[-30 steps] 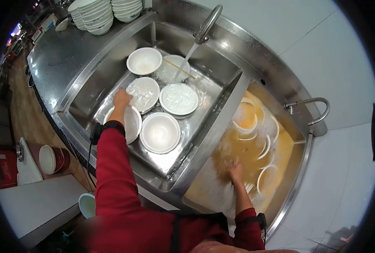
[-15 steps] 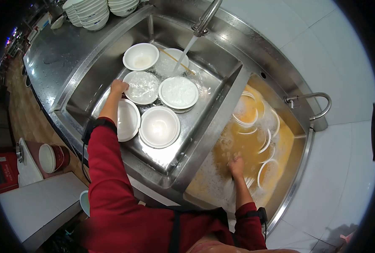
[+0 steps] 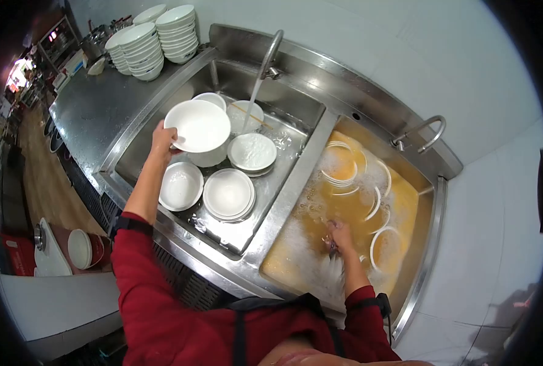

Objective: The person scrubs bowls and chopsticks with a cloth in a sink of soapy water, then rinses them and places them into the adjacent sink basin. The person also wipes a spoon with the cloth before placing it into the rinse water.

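Note:
My left hand (image 3: 164,139) grips the rim of a white bowl (image 3: 198,125), held up above the left sink. Below it sit a bowl (image 3: 181,186) and stacked white bowls (image 3: 228,194). Another stack of bowls (image 3: 252,151) stands by the stream from the running faucet (image 3: 270,55). My right hand (image 3: 339,236) is closed at the surface of the cloudy yellow water in the right sink, around something I cannot make out. White dishes (image 3: 383,249) lie partly under that water, to the right of this hand.
Tall stacks of white bowls (image 3: 142,52) stand on the metal counter (image 3: 94,100) at the upper left. A chopstick (image 3: 250,114) lies over a dish under the stream. A second faucet (image 3: 424,131) arches over the right sink. A bucket (image 3: 85,249) stands at the lower left.
My left hand has lifted a bowl up over the left sink. My right hand stays in the right sink, nearer the water's surface. The camera view has tilted up.

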Demonstrator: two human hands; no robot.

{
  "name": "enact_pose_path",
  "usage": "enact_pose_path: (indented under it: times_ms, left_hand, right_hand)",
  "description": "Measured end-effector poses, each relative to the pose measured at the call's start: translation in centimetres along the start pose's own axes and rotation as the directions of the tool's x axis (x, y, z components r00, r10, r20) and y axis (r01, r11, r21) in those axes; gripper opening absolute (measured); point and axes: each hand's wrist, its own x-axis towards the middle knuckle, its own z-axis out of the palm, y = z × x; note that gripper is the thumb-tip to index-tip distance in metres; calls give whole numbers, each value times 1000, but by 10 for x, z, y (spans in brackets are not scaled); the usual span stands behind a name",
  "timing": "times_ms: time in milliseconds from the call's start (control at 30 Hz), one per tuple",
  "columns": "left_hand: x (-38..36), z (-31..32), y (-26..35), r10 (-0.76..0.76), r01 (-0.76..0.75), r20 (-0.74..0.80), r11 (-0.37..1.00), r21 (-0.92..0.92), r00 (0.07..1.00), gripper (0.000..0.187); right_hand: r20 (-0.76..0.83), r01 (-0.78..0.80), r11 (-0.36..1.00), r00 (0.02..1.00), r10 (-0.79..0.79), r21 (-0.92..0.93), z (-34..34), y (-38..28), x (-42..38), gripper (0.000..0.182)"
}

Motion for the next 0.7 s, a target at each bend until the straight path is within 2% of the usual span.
enact_pose_path:
  times_ms: [33, 67, 100, 133, 167, 233, 300, 367, 433, 500, 533, 567, 633, 667, 700]
  left_hand:
    - [-14, 2, 11, -244, 309, 263, 919, -244, 933, 55]
    - [-25, 8, 17, -255, 386, 407, 880, -278, 877, 61]
    - [-38, 16, 21, -258, 471, 547, 832, -293, 796, 67]
    - [-58, 27, 33, -199, 462, 644, 845, -269, 739, 71]
    - [-77, 42, 39, -199, 471, 662, 843, -260, 723, 71]
    - [-115, 77, 49, -105, 443, 736, 851, -281, 669, 72]
    - [-148, 109, 58, -114, 453, 794, 865, -217, 597, 73]
    - [-171, 141, 60, -211, 431, 852, 902, -19, 479, 79]
    - [-190, 178, 47, -232, 436, 885, 899, 37, 404, 79]
    - [-215, 207, 41, -205, 455, 903, 890, 11, 379, 78]
    - [-220, 222, 32, -200, 453, 919, 891, 27, 339, 75]
    - [-231, 230, 38, -223, 438, 923, 896, 68, 313, 74]
    - [-244, 252, 28, -175, 402, 939, 915, 43, 297, 72]
    - [-249, 257, 29, -190, 407, 931, 912, 49, 312, 71]
    - [-251, 257, 29, -194, 407, 930, 912, 54, 311, 71]
  right_hand:
    - [-13, 1, 1000, 1000, 0, 9, -8, -1, 3, 19]
    - [80, -28, 932, 997, -1, 362, -22, -16, -2, 21]
    - [164, -85, 743, 986, -34, 664, -37, -31, -10, 24]
    - [176, -91, 681, 983, -57, 726, -55, -50, -21, 25]
    - [183, -96, 616, 980, -80, 782, -71, -68, -29, 27]
    - [124, -88, 268, 985, -120, 959, -94, -86, -26, 27]
    - [-20, 60, 211, 982, -189, 976, -120, -133, -55, 31]
    - [-39, 131, 193, 907, -420, 972, -134, -144, -59, 28]
    - [-18, 333, 507, 848, -530, 795, -136, -156, -62, 27]
    - [-13, 480, 732, 840, -542, 484, -121, -156, -53, 33]
    - [-200, 694, 700, 719, -665, 167, -106, -153, -46, 35]
    - [-309, 778, 599, 532, -789, -191, -91, -149, -40, 37]
    - [-253, 646, 700, 653, -713, -305, -75, -139, -39, 43]
    - [-215, 542, 776, 756, -618, -324, -83, -146, -49, 39]
    - [-215, 541, 778, 758, -615, -320, -88, -139, -43, 39]
